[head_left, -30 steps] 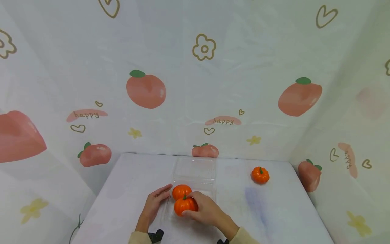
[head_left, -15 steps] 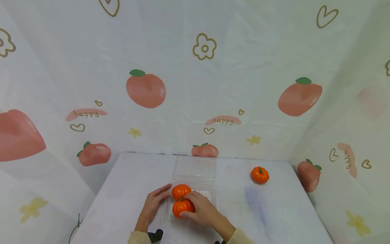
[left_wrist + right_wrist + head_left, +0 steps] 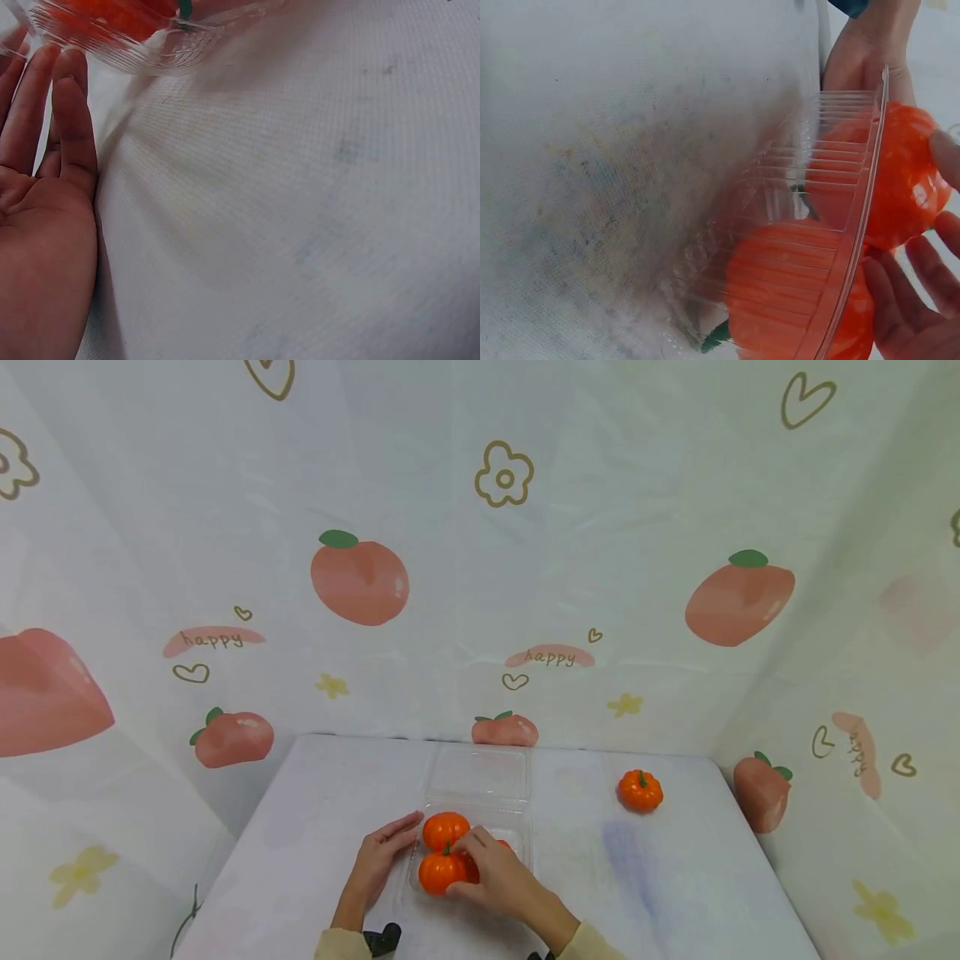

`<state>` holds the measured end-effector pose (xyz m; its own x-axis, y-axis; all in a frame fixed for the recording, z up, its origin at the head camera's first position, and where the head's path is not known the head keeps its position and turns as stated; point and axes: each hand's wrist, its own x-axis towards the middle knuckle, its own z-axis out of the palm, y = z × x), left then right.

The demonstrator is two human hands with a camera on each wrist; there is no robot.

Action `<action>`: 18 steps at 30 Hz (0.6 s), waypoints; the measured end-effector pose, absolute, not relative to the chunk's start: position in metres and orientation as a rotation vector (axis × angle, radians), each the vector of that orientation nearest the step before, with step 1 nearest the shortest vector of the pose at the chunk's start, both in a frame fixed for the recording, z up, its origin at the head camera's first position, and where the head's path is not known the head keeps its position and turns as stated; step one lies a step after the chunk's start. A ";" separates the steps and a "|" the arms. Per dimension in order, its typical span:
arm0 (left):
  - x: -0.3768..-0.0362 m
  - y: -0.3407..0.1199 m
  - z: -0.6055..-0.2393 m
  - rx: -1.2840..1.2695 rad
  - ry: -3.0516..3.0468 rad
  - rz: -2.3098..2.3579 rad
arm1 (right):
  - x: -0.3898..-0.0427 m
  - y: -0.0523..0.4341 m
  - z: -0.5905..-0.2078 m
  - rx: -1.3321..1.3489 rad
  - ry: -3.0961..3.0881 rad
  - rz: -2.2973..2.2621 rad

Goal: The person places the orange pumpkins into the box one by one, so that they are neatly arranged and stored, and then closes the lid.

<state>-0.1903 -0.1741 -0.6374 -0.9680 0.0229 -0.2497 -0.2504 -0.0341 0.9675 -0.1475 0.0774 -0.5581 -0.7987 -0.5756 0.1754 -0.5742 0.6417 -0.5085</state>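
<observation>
A clear plastic clamshell box (image 3: 480, 777) lies on the table with its lid folded back. In its left half, one orange toy pumpkin (image 3: 446, 832) sits behind another pumpkin (image 3: 441, 873) with a green stem. My right hand (image 3: 498, 877) grips the front pumpkin at its right side, thumb in front and fingers behind. A further pumpkin (image 3: 505, 843) shows partly behind this hand. The right wrist view has a pumpkin (image 3: 904, 180) at the thumb and fingers and a second pumpkin (image 3: 780, 289) behind the box's wall. With fingers extended, my left hand (image 3: 378, 860) rests at the box's left side.
A separate orange pumpkin (image 3: 641, 792) stands on the white table (image 3: 345, 777) at the far right. A printed cloth backdrop (image 3: 450, 568) rises behind and beside the table. A thin dark cord (image 3: 193, 912) hangs at the table's left edge.
The front pumpkin has shifted left in the box, and my right hand has moved slightly left. Part of another pumpkin has come into view behind that hand. The left hand stays put.
</observation>
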 end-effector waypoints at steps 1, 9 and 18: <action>-0.190 -0.174 -0.637 -0.238 2.037 2.122 | -0.148 0.077 -0.558 -0.991 2.832 -0.883; -0.189 -0.173 -0.636 -0.244 2.022 2.141 | -0.151 0.075 -0.554 -1.039 2.810 -0.834; -0.189 -0.172 -0.634 -0.265 2.054 2.101 | -0.150 0.077 -0.548 -1.115 2.872 -0.793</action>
